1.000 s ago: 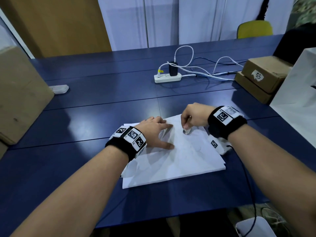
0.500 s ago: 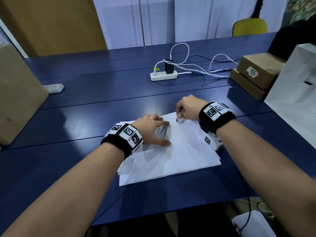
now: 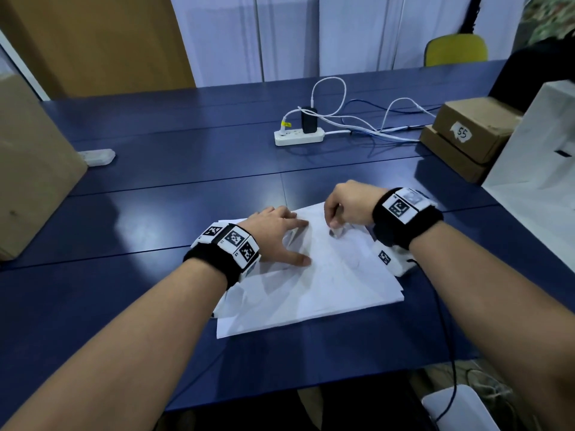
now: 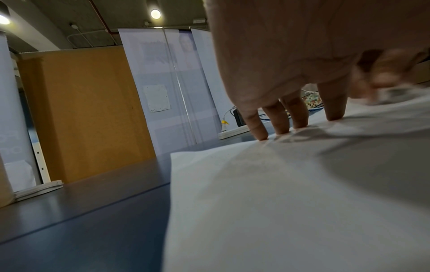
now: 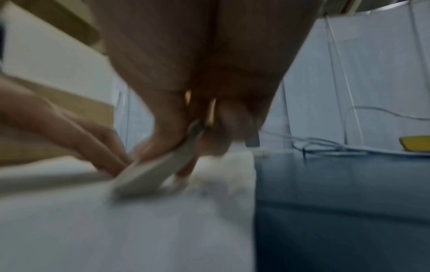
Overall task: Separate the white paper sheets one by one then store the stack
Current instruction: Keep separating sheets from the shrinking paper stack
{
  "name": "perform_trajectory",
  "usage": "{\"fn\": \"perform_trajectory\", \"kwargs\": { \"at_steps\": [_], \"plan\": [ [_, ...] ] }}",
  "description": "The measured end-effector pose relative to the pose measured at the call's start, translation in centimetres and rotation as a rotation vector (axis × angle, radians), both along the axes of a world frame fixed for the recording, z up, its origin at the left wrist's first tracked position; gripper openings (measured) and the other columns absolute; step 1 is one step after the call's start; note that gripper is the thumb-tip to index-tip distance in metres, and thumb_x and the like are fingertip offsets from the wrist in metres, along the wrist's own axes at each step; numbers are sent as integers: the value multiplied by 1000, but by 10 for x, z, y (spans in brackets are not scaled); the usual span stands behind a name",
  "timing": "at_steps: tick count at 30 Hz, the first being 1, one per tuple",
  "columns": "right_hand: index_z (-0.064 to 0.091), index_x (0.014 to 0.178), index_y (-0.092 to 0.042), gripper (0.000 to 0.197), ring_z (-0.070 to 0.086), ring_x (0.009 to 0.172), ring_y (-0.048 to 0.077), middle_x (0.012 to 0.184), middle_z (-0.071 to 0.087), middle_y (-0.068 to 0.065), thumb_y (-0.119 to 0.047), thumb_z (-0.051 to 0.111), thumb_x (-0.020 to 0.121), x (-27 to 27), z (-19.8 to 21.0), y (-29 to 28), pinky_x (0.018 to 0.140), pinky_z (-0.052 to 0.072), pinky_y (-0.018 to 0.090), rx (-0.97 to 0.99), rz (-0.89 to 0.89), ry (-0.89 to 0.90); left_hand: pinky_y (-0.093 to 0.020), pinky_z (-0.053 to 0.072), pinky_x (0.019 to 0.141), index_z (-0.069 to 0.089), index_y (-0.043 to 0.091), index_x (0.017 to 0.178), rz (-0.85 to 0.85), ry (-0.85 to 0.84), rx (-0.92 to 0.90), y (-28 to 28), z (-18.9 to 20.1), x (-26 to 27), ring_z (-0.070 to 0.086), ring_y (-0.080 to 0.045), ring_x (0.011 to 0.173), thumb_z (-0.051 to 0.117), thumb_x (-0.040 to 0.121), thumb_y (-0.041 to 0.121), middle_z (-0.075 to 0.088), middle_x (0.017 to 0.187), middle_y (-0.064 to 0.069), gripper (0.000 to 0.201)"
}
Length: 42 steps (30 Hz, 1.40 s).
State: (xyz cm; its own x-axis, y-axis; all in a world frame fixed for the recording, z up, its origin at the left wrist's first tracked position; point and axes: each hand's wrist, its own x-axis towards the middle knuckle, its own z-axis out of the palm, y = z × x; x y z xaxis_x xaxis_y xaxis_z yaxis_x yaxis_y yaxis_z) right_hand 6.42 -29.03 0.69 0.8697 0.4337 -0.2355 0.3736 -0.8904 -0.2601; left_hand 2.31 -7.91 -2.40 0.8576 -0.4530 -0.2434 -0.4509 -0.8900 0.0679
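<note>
— Where is the paper?

— The stack of white paper sheets [image 3: 314, 290] lies on the blue table [image 3: 155, 213], close to its near edge, the sheets slightly fanned so their edges do not line up.

— And your left hand?

— My left hand [image 3: 277, 234] lies flat on the stack's far left part, fingers [image 4: 281, 119] straight and spread, tips pressing the top sheet. It grasps nothing.

— The right?

— My right hand [image 3: 345, 203] is at the far edge of the stack, thumb and fingers curled and pinching a lifted bit of paper there. The right wrist view is blurred, so I cannot say whether that is one sheet or more.

— What else is on the table?

— A white power strip [image 3: 299, 136] with cables toward the far edge, brown cardboard boxes [image 3: 466, 135] near the right edge beside a white bag [image 3: 541, 181], and a big cardboard box [image 3: 28, 169] at the left edge.
</note>
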Motion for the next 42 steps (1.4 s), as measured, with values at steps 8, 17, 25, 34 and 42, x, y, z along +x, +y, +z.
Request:
{"fn": "perform_trajectory", "kwargs": {
  "at_steps": [8,17,25,34,42],
  "plan": [
    [73,80,-23,6,66,82,18,82,73,-2,-18,69,82,7,-1,-1,70,51,26,-5,-67,-155,-39,33,110,30,38,152,2,2,4,-1,1,-1,35,-25,132,58,73,80,34,151,1,94],
    [72,81,-26,5,65,85,20,81,71,-6,-22,69,81,4,-4,-2,69,50,27,-25,-65,-177,-38,33,108,30,38,152,0,-2,3,-1,2,0,36,-25,132,59,73,80,35,151,1,94],
    [74,76,-26,8,67,80,16,77,74,-5,-19,74,78,4,-3,0,76,54,29,-40,12,-35,-38,34,108,32,39,151,8,5,-9,-1,1,0,36,-25,130,60,72,79,36,148,1,93],
    [71,65,-27,15,71,80,18,71,74,-6,-17,76,74,4,-2,-6,78,58,35,-82,49,76,-40,33,109,30,39,152,4,7,-5,0,1,1,34,-23,132,59,72,80,36,147,2,94],
    [73,69,-27,13,71,77,22,69,73,-9,-16,75,74,6,-3,-9,75,59,42,-79,47,80,-38,33,107,30,39,152,8,5,2,0,1,0,34,-23,132,59,72,81,35,148,3,95]
  ]
}}
